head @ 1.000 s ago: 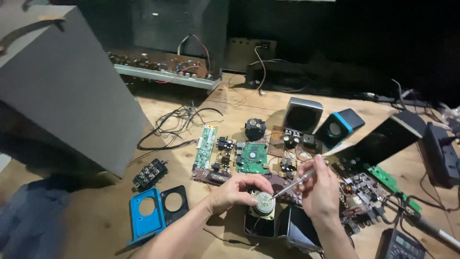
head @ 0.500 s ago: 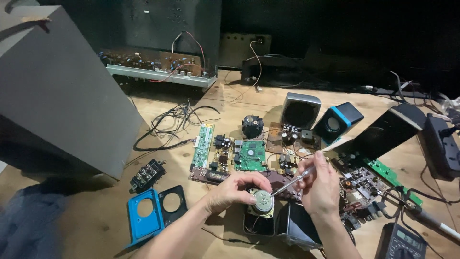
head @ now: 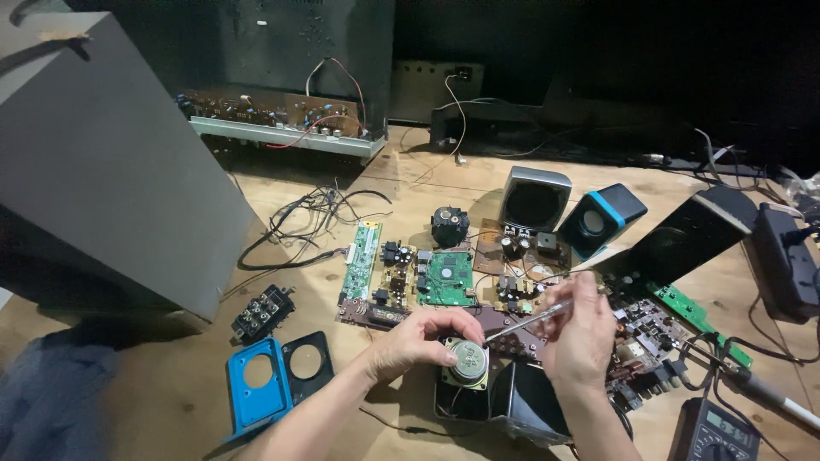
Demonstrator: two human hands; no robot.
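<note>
Two hands on one tiny part, and only the head camera to go by. My left hand (head: 420,343) was clamped around the rim of a small round speaker driver (head: 466,362), magnet side up, holding it just above the open black speaker shell (head: 478,401) at the near edge of the worktop (head: 171,401). My right hand (head: 581,335) was pinched shut on a thin clear-handled screwdriver (head: 534,319), shaft slanting down to the left with the tip right at the driver's upper edge, between my two hands.

If you do this kind of thing, I'd say keep the driver gripped by its metal rim only, fingers off the cone, and let the tool tip come in shallow so it can't slip into the thin wires. Resting the right wrist on the shell would steady it too, I reckon.

So the driver sat directly under my left fingertips and just left of my right hand, touching the tool tip as far as I could tell.

Behind all that lay a green circuit board (head: 448,278), a blue-trimmed little speaker (head: 600,220), and a blue front panel (head: 256,382) off to the left. A multimeter (head: 716,431) poked in at bottom right.
</note>
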